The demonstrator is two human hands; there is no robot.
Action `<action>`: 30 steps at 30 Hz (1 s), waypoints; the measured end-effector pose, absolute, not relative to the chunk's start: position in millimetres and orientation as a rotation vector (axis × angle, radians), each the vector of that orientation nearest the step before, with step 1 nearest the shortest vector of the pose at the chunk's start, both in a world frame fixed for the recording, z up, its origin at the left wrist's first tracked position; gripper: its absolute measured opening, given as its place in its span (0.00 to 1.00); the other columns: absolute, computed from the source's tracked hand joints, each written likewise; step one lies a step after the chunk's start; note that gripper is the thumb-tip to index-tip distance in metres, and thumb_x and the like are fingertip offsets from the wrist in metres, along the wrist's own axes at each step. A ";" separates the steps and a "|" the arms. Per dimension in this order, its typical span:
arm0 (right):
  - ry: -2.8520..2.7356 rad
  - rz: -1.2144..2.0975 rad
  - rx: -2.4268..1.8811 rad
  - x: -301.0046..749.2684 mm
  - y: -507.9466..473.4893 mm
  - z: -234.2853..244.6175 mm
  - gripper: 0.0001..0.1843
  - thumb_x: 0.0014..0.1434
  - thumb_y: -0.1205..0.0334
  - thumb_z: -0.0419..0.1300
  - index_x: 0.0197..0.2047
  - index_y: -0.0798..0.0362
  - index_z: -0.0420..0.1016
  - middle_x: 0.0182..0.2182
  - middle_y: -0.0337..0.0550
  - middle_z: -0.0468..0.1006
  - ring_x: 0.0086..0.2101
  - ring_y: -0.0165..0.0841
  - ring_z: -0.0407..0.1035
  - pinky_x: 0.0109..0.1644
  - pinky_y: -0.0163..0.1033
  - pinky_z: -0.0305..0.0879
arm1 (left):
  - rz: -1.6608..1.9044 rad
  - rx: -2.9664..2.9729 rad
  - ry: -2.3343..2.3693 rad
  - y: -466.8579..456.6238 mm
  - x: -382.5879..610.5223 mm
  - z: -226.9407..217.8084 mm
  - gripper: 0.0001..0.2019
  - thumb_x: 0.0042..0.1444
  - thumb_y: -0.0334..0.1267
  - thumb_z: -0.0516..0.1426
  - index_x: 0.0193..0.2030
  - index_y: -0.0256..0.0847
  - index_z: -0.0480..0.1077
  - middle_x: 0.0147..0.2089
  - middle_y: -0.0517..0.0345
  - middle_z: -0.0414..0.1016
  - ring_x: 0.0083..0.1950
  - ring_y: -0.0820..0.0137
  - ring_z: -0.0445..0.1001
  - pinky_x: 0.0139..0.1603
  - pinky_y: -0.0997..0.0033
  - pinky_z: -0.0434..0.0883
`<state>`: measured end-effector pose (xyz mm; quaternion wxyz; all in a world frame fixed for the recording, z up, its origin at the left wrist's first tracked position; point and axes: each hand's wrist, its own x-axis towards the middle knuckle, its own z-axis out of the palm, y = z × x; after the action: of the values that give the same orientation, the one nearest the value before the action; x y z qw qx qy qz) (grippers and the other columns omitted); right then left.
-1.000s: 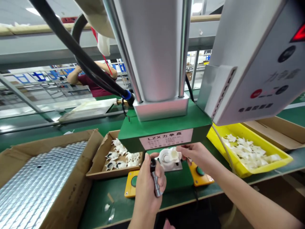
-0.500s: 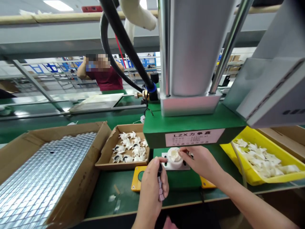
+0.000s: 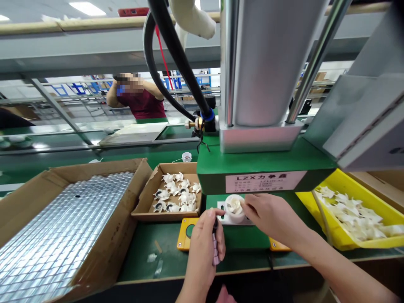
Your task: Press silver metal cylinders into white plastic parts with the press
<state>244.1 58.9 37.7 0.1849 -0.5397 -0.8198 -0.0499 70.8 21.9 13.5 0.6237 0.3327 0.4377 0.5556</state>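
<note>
My left hand (image 3: pixel 206 237) is curled around a short stack of small shiny metal rings (image 3: pixel 215 250), dark at its top end. Its index finger points at the white round fixture (image 3: pixel 236 216), close to its left side. A white fan impeller (image 3: pixel 234 205) sits in that fixture, under the green press head. From the right, my right hand (image 3: pixel 267 212) pinches at the impeller's edge with thumb and fingertips; the fingers partly hide the contact. The fixture stands on a pale metal plate (image 3: pixel 222 219) with slots.
A green press (image 3: pixel 265 162) with a silver cylinder stands over the fixture. At left are a carton of silver rings (image 3: pixel 72 219) and a cardboard tray (image 3: pixel 164 216) of white impellers. A yellow bin (image 3: pixel 347 242) of impellers is at right. Beyond the bench stands a person (image 3: pixel 145 103).
The view has shifted slightly, so the scene sits further right. The impeller appears turned in the fixture under my right fingers. My left hand keeps the ring stack beside the fixture.
</note>
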 end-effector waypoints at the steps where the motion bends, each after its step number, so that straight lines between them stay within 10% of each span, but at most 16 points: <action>1: -2.296 -0.113 -1.518 246.8 58.7 36.6 0.15 0.63 0.57 0.49 0.26 0.50 0.65 0.22 0.37 0.72 0.25 0.31 0.67 0.29 0.37 0.51 | 1.268 0.783 1.022 21.4 68.7 13.3 0.16 0.57 0.53 0.52 0.38 0.41 0.65 0.16 0.71 0.55 0.12 0.79 0.52 0.09 0.81 0.52; 8: -2.054 -0.012 -1.356 270.4 42.5 15.1 0.11 0.64 0.61 0.49 0.48 0.48 0.67 0.43 0.41 0.76 0.40 0.32 0.72 0.43 0.36 0.65 | 1.271 1.295 1.534 15.2 29.5 10.9 0.16 0.57 0.52 0.52 0.38 0.42 0.71 0.17 0.66 0.63 0.16 0.77 0.61 0.18 0.78 0.59; 13: -2.274 0.006 -1.194 267.9 30.8 5.0 0.26 0.62 0.71 0.46 0.61 0.45 0.55 0.61 0.38 0.62 0.53 0.31 0.66 0.55 0.38 0.65 | 0.941 1.744 1.943 9.5 1.7 2.3 0.15 0.58 0.50 0.50 0.44 0.48 0.72 0.42 0.58 0.79 0.41 0.64 0.76 0.39 0.71 0.68; 30: -2.442 -0.045 -1.238 250.3 34.3 6.3 0.37 0.52 0.77 0.44 0.64 0.46 0.55 0.62 0.38 0.59 0.50 0.34 0.68 0.49 0.43 0.72 | 0.646 2.075 2.091 -3.8 -8.9 -27.5 0.19 0.61 0.50 0.48 0.53 0.48 0.69 0.47 0.57 0.79 0.44 0.64 0.77 0.42 0.69 0.71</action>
<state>250.3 34.3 6.3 0.2003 -0.4430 -0.8737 -0.0161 -8.9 -3.8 -27.5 0.0631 0.6866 0.6920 0.2138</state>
